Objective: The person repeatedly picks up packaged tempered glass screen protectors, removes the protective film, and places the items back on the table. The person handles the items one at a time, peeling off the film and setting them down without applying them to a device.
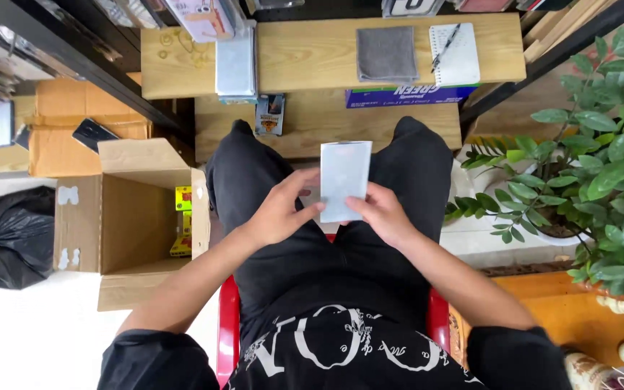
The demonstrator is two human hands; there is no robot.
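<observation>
You hold a silver pouch (345,178) upright over your lap, both hands pinching its lower end. Your left hand (279,209) has its fingers curled round the pouch's lower left edge, thumb tip pressed on the front near the bottom corner. Your right hand (380,211) grips the lower right edge the same way, fingers closed behind, thumb in front. The upper part of the pouch stands free above your fingertips, flat and unbent.

To handle it well, I'd judge you should keep both thumbs close to the bottom edge and the pressure even, so the thin sheet doesn't crease or tip to one side. Keep it square to your view; it looks light and slippery.

Beyond your fingertips, on the wooden bench (305,58), lies a stack of similar pouches (236,65), with a grey cloth (387,53) and a notepad with pen (455,52) further to the right. Out past your left knuckles an open cardboard box (128,217) sits on the floor with small yellow items inside. A potted plant (594,173) stands off beyond your right wrist.
</observation>
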